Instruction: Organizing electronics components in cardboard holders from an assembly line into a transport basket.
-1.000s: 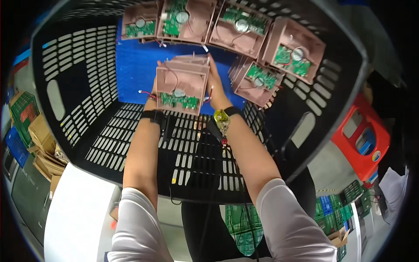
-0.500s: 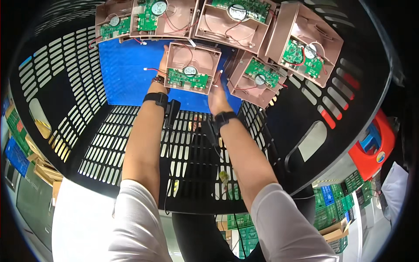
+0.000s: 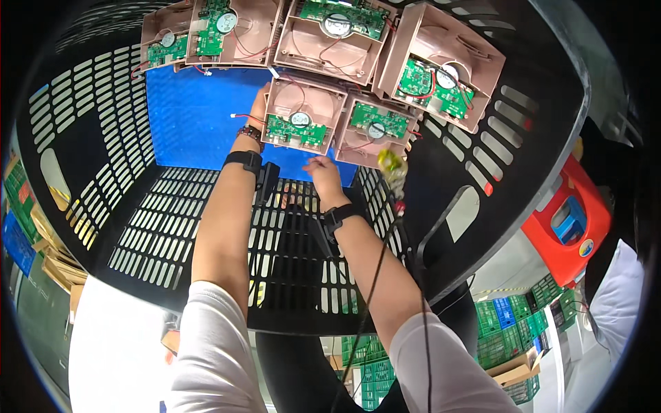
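A pink plastic housing with a green circuit board, a round speaker and thin red wires sits upright at the front of a blue sheet inside a black crate. My left hand holds its left side, the fingers partly hidden behind the wall. My right hand is off the housing, just below its lower right corner, with fingers loosely bent and apart and nothing visible in them. A similar housing stands close against the right side of the held one.
Several more open housings line the far side of the black slotted crate. The blue sheet lies under them. A yellow-green dangling object on dark cords hangs in front of the right housing. A red plastic container stands outside, right.
My right hand has left the housing's right side and drawn down and left. The right-hand housing now stands straighter and closer to the held one. The dangling object has swung up into view.
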Motion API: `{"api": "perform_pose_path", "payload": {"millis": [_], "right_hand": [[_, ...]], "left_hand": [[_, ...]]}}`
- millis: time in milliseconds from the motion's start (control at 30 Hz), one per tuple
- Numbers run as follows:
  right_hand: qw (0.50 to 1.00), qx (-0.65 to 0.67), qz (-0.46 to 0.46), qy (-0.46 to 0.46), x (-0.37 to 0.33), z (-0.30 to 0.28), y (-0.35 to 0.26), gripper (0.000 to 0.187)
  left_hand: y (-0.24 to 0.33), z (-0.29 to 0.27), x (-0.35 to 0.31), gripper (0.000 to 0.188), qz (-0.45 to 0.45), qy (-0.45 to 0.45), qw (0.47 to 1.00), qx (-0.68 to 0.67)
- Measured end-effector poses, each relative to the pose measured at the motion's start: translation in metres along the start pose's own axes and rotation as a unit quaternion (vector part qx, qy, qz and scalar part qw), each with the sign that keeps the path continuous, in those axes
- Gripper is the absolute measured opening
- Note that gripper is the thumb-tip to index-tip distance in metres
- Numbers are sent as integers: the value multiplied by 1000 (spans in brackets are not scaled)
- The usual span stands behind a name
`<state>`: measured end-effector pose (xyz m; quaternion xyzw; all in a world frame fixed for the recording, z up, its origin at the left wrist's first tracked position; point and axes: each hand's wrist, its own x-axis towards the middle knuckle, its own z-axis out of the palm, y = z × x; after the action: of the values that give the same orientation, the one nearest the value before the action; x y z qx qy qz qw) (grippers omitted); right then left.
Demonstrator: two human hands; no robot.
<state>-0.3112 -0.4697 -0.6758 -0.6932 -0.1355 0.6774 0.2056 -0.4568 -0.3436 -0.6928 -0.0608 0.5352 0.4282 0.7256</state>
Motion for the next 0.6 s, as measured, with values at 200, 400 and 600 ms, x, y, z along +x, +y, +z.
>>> {"api": "perform_pose_path", "payload": {"millis": [200, 400, 600], "right_hand": [[992, -123, 30, -12, 2, 4, 0, 15], [901, -407, 57, -138, -36, 30, -18, 22], [706, -651, -133, -245, -124, 15, -64, 25]], "left_hand": [[-7, -1, 12, 57, -8, -12, 1000, -22], [-13, -37, -9, 62, 63, 125, 989, -47], [0, 11, -147, 29, 46, 319, 946, 34]]}}
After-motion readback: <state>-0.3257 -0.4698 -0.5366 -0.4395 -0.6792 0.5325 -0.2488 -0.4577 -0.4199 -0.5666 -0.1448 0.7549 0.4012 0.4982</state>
